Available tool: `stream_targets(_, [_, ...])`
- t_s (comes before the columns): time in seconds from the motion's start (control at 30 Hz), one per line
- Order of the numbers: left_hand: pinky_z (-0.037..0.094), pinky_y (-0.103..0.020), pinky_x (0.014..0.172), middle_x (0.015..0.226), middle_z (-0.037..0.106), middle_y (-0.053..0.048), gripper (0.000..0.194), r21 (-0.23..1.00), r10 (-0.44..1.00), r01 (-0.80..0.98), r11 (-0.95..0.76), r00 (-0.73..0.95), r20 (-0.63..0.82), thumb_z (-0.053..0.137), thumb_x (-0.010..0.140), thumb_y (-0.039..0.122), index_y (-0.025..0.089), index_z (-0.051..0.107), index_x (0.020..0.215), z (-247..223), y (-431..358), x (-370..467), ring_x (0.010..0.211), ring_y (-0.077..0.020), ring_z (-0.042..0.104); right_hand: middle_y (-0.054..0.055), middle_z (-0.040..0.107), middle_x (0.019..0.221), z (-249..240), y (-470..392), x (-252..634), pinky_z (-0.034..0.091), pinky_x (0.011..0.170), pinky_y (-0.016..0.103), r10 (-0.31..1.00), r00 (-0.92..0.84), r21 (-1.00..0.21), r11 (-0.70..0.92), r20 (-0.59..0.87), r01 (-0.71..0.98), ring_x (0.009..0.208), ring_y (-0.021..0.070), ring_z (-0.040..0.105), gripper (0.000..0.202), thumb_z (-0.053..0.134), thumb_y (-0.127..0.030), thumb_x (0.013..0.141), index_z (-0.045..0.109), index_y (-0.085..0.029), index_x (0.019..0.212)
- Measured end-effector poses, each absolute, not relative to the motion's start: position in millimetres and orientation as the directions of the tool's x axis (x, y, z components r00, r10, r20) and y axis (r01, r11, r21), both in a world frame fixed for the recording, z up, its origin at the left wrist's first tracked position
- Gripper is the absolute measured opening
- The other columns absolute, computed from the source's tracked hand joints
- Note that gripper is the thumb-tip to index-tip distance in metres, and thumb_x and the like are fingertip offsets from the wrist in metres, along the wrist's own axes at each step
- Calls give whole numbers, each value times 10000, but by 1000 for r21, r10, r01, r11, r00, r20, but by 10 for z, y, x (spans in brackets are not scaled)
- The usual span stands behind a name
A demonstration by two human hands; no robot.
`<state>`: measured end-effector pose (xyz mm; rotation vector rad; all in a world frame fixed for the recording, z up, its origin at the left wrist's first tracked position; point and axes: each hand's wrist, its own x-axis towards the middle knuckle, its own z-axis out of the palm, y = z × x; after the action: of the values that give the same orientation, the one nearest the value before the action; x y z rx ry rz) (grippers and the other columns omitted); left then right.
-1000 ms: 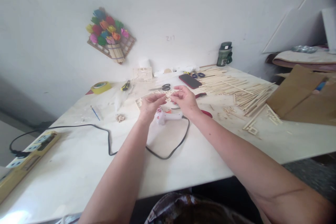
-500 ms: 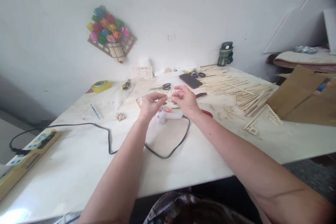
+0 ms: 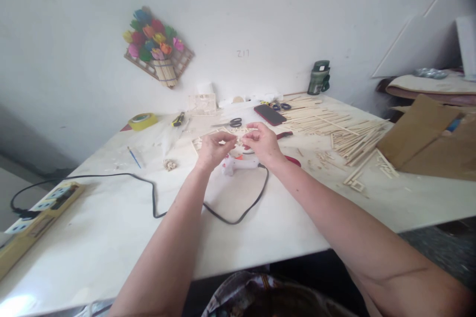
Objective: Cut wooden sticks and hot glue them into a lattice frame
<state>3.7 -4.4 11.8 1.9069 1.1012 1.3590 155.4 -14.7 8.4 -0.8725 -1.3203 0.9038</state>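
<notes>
My left hand [image 3: 216,147] and my right hand [image 3: 262,141] come close together over the middle of the table, fingertips pinched. Small pale wooden pieces show between and behind the fingers; exactly what each hand grips is too small to make out. Just below them lies a white glue gun [image 3: 238,164] with an orange part, its black cord running left. A pale wooden stick frame [image 3: 195,146] lies behind my left hand, partly hidden. Red-handled pliers [image 3: 285,134] are partly covered by my right hand and forearm. Black scissors [image 3: 235,123] rest beyond my fingers.
Many thin wooden sticks [image 3: 334,126] spread at the right, beside a cardboard box [image 3: 435,141]. A phone [image 3: 269,114] and a green bottle [image 3: 319,78] stand farther back. Leftward are yellow tape [image 3: 143,122], a utility knife [image 3: 178,119], a wood-bit pile [image 3: 170,165] and a power strip [image 3: 44,218].
Both hands stay almost in place, still pinched close together. The view has shifted very slightly; nothing else has visibly moved.
</notes>
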Motion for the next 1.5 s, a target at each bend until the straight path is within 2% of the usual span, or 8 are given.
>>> stream_targets(0.37, [523,-250,622,724,662,-34,194,784,861,356,-509,186,474,586,677,294,143,673,763,106,-38,32,654,-138,609,-72,573,580,100,-165,1544,495,513,255,930,55,-931,364,362,-27,469,93,544,335,610,-194,594,475,-199,901])
stream_targets(0.57, [515,-258,673,741,657,-40,178,730,836,411,-545,199,512,560,683,258,141,668,762,143,-86,71,695,-140,603,-69,581,574,109,-160,1545,492,502,256,939,71,-940,339,336,-36,458,93,541,331,614,-191,591,482,-195,895])
stream_targets(0.67, [514,-267,690,777,647,-41,184,669,794,438,-601,232,561,565,672,241,146,650,804,149,-115,98,712,-136,592,-70,584,573,133,-164,1553,490,503,253,949,90,-949,309,303,-60,464,92,541,331,616,-180,583,483,-196,886])
stream_targets(0.87, [499,-297,717,818,629,-51,202,436,666,573,-693,278,693,620,662,277,171,612,834,110,-101,122,756,-151,581,-53,600,615,140,-166,1572,443,490,231,959,98,-960,272,265,-63,514,94,541,350,627,-192,575,494,-192,899])
stream_targets(1.03, [489,-293,681,758,626,-49,188,402,647,606,-686,256,718,626,680,321,166,603,785,97,-76,124,688,-144,578,-34,620,659,110,-158,1576,408,505,220,963,69,-961,267,262,-75,589,106,556,368,635,-221,574,504,-188,917])
stream_targets(1.3, [455,-287,690,747,625,-46,108,293,605,681,-671,274,748,582,697,249,175,583,775,94,-85,119,696,-148,568,2,641,701,119,-157,1611,401,494,219,972,44,-965,235,231,-116,683,142,589,311,598,-296,630,530,-185,913])
stream_targets(1.5, [428,-291,677,724,615,-54,70,187,570,718,-671,337,749,552,698,213,176,570,755,94,-76,116,712,-166,552,-9,646,716,37,-104,1602,433,551,237,962,47,-960,273,270,-63,664,127,585,360,636,-260,598,528,-184,933])
